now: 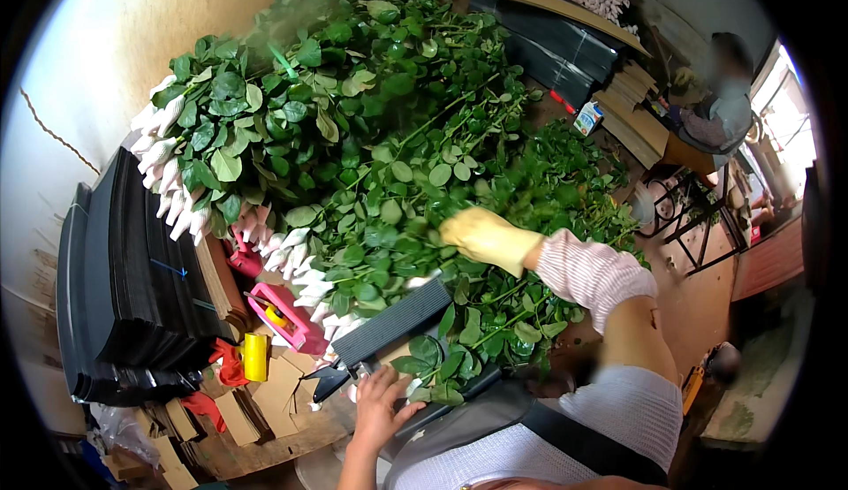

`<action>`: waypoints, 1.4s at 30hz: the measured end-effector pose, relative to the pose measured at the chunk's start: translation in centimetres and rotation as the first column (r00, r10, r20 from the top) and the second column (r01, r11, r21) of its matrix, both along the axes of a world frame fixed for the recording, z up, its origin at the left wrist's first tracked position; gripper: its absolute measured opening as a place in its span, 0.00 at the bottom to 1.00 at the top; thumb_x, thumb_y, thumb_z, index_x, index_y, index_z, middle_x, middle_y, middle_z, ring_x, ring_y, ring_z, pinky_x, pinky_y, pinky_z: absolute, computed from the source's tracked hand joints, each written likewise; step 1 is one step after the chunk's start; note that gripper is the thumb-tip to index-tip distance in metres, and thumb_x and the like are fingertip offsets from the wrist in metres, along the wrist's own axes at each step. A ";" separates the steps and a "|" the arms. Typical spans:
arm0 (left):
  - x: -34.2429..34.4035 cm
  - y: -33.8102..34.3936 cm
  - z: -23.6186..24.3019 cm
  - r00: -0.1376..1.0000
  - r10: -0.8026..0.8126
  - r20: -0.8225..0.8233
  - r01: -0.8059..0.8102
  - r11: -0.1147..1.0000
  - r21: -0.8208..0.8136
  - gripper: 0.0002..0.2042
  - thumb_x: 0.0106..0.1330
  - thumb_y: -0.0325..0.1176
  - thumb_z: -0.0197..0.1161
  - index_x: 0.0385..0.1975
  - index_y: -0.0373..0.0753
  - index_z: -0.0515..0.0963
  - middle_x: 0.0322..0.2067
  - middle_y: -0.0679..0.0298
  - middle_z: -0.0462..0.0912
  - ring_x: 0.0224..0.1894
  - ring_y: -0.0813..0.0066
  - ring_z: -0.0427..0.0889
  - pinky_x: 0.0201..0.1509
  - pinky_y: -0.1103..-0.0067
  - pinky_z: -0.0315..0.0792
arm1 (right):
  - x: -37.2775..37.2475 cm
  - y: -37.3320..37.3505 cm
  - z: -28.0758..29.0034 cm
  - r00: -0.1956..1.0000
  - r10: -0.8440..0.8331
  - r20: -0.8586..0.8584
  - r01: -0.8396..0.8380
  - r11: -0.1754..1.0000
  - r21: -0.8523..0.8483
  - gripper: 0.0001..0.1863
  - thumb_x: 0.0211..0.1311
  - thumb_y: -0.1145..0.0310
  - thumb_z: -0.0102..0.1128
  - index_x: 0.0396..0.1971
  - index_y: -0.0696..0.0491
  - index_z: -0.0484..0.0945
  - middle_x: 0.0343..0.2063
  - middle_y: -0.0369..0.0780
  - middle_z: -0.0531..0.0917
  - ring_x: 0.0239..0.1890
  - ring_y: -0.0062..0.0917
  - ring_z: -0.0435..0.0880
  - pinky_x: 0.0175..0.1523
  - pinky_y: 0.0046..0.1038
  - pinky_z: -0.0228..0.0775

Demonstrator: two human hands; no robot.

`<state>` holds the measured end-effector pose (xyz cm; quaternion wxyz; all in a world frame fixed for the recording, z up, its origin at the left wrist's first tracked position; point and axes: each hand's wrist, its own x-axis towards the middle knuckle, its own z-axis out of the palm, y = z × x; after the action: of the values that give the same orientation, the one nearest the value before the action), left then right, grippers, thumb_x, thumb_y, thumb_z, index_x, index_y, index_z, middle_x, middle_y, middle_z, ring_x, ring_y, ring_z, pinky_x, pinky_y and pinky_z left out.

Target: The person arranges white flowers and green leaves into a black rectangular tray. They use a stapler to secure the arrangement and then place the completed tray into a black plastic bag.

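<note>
A big heap of leafy green stems (397,172) covers the bench, with pale-sleeved flower heads (185,203) along its left side. My right hand (481,238), in a yellow glove, reaches into the leaves with curled fingers; what it grips is hidden. My bare left hand (384,402), fingers apart, rests at the near edge beside a long dark-grey ridged bar (389,318). Black-handled shears (331,379) lie just left of that hand. More leaves (442,375) lie right of the bar, near my apron.
Black sheet stacks (141,260), a pink tape dispenser (300,322), a yellow roll (256,357) and cardboard (283,397) are at left. Behind the heap are more stacks (548,39) and a carton (588,117). Another person (720,114) sits at right, near a black metal frame (689,234).
</note>
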<state>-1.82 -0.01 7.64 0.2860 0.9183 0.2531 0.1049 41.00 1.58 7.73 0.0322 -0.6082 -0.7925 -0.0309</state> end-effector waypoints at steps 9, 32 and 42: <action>0.2 0.2 1.5 0.997 -0.053 -0.051 0.041 0.977 -0.210 0.29 0.59 0.42 0.77 0.60 0.39 0.79 0.47 0.53 0.78 0.49 0.52 0.78 0.51 0.66 0.77 | -0.8 2.0 11.0 0.976 -0.177 -0.125 0.153 0.971 -0.181 0.18 0.61 0.63 0.68 0.50 0.53 0.85 0.51 0.48 0.86 0.49 0.43 0.86 0.56 0.41 0.80; 1.0 0.3 -1.6 0.979 0.000 0.203 0.033 0.986 -0.162 0.09 0.63 0.29 0.71 0.41 0.38 0.84 0.42 0.56 0.82 0.48 0.52 0.81 0.51 0.64 0.76 | 7.2 1.1 15.7 0.958 -0.256 -0.127 0.282 0.771 0.571 0.10 0.58 0.71 0.67 0.40 0.53 0.85 0.46 0.41 0.88 0.46 0.36 0.85 0.56 0.36 0.77; 0.6 0.0 -1.7 0.979 0.091 0.180 -0.020 0.931 -0.363 0.08 0.62 0.25 0.71 0.40 0.38 0.88 0.42 0.59 0.85 0.47 0.59 0.84 0.52 0.71 0.78 | 5.8 0.2 16.2 0.902 -0.424 -0.080 0.418 0.813 0.406 0.13 0.59 0.60 0.68 0.30 0.55 0.85 0.29 0.45 0.87 0.35 0.42 0.87 0.42 0.42 0.80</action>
<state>-1.20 0.03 5.98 0.4694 0.8282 0.2647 0.1538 46.77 1.74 23.95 0.1468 -0.7474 -0.6135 -0.2084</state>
